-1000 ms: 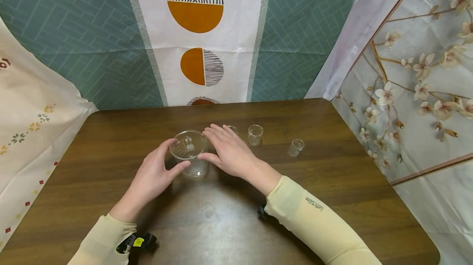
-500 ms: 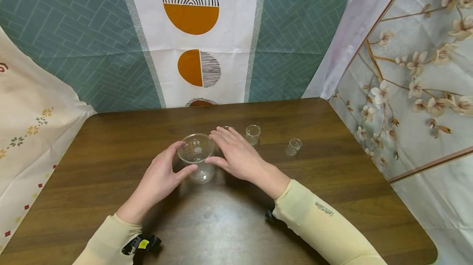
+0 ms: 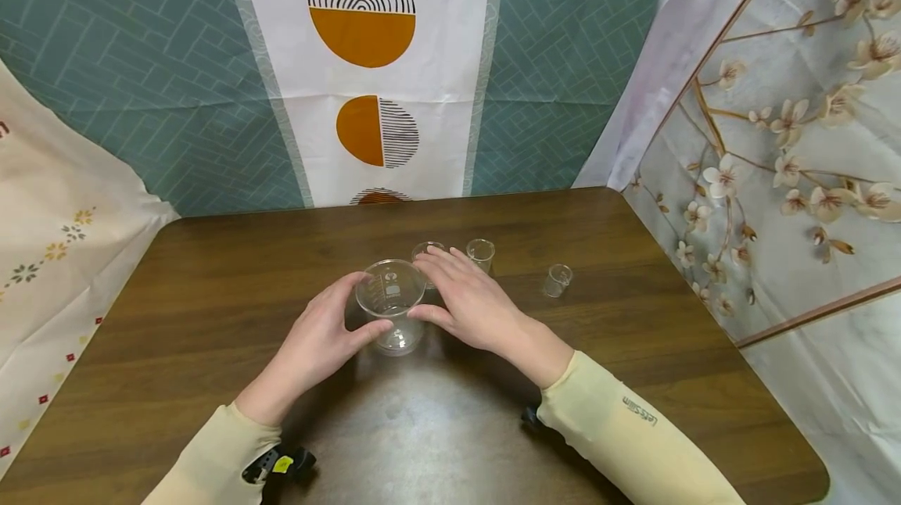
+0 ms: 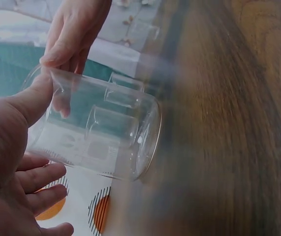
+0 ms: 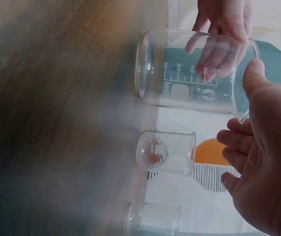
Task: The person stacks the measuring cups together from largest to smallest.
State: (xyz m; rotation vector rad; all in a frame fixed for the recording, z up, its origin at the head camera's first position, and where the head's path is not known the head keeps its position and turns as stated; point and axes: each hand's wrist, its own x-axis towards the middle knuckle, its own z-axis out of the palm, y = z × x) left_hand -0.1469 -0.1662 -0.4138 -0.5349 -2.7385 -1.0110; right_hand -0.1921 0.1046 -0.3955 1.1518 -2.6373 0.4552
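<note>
In the head view a large clear glass beaker (image 3: 391,298) stands upright on the brown table between both hands. My left hand (image 3: 320,337) holds its left side near the rim, thumb on the near side and fingers round the far side. My right hand (image 3: 475,302) holds the rim from the right, its thumb (image 5: 254,73) against the glass and its fingers reaching behind. White graduation marks show on the beaker's wall in the right wrist view. A smaller beaker (image 3: 426,250) is partly hidden behind the right fingers.
Another small beaker (image 3: 481,252) stands just beyond the right hand. The smallest one (image 3: 558,281) is farther right on the wooden table (image 3: 655,380). A patterned green and white curtain (image 3: 563,59) hangs along the table's back edge.
Both hands have shifted the large beaker to the right and slightly nearer, closer to the small beakers. The small beakers keep their places on the table.
</note>
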